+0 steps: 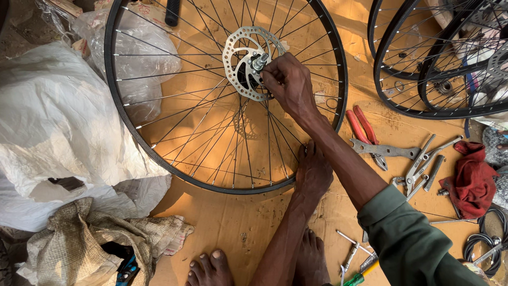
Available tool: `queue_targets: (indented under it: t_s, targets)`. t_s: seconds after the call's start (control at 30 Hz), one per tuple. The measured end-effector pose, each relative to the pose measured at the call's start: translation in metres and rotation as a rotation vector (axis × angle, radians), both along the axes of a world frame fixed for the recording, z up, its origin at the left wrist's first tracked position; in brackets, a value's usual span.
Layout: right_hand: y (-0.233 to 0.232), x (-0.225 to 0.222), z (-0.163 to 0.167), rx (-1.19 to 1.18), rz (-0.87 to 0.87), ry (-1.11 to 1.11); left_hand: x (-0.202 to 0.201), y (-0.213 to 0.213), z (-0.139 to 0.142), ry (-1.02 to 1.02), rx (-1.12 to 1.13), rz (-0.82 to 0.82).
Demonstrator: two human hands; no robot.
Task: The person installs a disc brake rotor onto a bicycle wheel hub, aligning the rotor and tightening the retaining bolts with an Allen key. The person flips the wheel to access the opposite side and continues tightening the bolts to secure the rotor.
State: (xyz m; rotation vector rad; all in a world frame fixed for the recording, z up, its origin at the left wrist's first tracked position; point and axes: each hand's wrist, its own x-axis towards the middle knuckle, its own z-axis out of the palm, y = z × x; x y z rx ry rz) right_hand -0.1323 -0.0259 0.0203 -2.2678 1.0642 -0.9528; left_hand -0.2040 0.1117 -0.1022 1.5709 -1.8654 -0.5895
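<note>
I see a black-rimmed bicycle wheel (159,153) lying flat on tan cardboard (233,222) on the floor, thin steel spokes crossing to the hub. A perforated silver disc rotor (241,50) with a wavy edge sits at the centre, and the threaded axle end (259,61) pokes up through it. Right hand (290,85): grip closed, fingertips pinched around the axle end at the hub, green sleeve further up the arm. Left hand (313,172): fingers curled over the near rim (pressing it down onto the cardboard, by the look), grip wrapped on the rim. Bare feet (211,267) at the bottom edge.

Right of the wheel, loose metal tools: red-handled pliers (362,127), a flat grey spanner (386,151), several smaller wrenches (423,169), all just beside each other. Crumpled red rag (473,177) next to them. More black wheels (423,69) overlap at top right. Left side: wrinkled white plastic sheeting (58,122) and a coarse woven burlap sack (79,246). Green-handled screwdriver (360,276) near the bottom.
</note>
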Motion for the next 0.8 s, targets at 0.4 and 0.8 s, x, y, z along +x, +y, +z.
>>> queue_targets:
  t_s: [0.4,0.8]
  targets:
    - [0.007,0.008,0.004,-0.033,-0.048,-0.022,0.003,0.001,0.006,0.058,0.018,-0.002]
    - [0.023,-0.088,0.032,0.465,0.069,0.095,0.013,0.003,0.028,0.28,-0.034,0.129]
